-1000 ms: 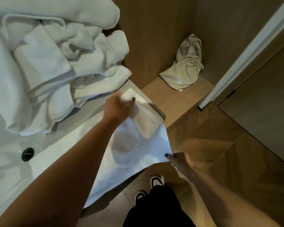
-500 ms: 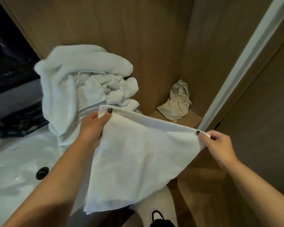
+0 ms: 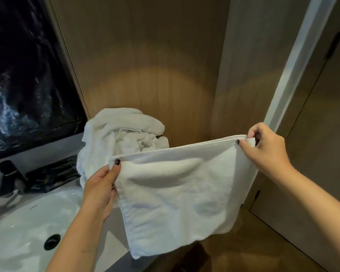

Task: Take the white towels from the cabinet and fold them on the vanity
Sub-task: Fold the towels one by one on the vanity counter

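A small white towel [image 3: 177, 199] hangs in the air in front of me, stretched along its top edge and doubled over. My left hand [image 3: 101, 185] pinches its upper left corner between thumb and fingers. My right hand [image 3: 263, 146] pinches the upper right corner, a little higher. Behind the towel a crumpled heap of white towels [image 3: 122, 138] lies on the vanity [image 3: 114, 244] against the wooden wall. The lower part of the hanging towel covers the vanity's right end.
A white sink basin [image 3: 18, 228] with a dark overflow hole [image 3: 51, 241] fills the lower left. A black faucet [image 3: 8, 173] and a dark tray [image 3: 53, 177] stand behind it under a dark mirror [image 3: 28, 75]. A white door frame [image 3: 294, 65] runs up the right side.
Both hands lifted the towel off the vanity and pulled its top edge taut. The view tilted upward, so the floor and the beige bag dropped out of sight.
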Motion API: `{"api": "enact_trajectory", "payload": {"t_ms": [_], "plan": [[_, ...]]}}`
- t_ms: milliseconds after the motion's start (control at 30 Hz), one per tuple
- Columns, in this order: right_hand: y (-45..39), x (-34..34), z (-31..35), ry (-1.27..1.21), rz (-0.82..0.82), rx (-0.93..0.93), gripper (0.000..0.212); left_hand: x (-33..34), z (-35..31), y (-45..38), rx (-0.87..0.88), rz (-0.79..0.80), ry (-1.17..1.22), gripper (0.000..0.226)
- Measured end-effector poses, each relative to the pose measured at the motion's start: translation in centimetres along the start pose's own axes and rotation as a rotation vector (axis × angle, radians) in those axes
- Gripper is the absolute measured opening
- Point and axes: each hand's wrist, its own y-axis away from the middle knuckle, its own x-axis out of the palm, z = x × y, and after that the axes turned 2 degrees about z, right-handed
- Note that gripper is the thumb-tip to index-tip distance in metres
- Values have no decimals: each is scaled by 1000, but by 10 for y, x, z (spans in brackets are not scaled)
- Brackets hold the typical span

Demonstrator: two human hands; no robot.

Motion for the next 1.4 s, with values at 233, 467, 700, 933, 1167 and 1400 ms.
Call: {"api": "enact_trajectory", "payload": {"t_ms": [233,467,700,933,1167,1400], "plan": [[-15,-43,43,-157,473,218,20,41,-33,9,155,-197,-96,21],[-5,-78,71,-430,925,142,21,108,-30,38,360,-132,-261,36],[4,-70,94,-67,499,-446,8,145,-38,68,422,-5,-212,17],[-9,-48,110,-256,417,-643,11,160,-55,89,509,90,-235,15],[-10,-44,116,-472,389,-524,6,173,-58,102,499,224,-222,24],[-5,-39,119,-470,306,-501,23,168,-57,104,420,275,-133,24]]}}
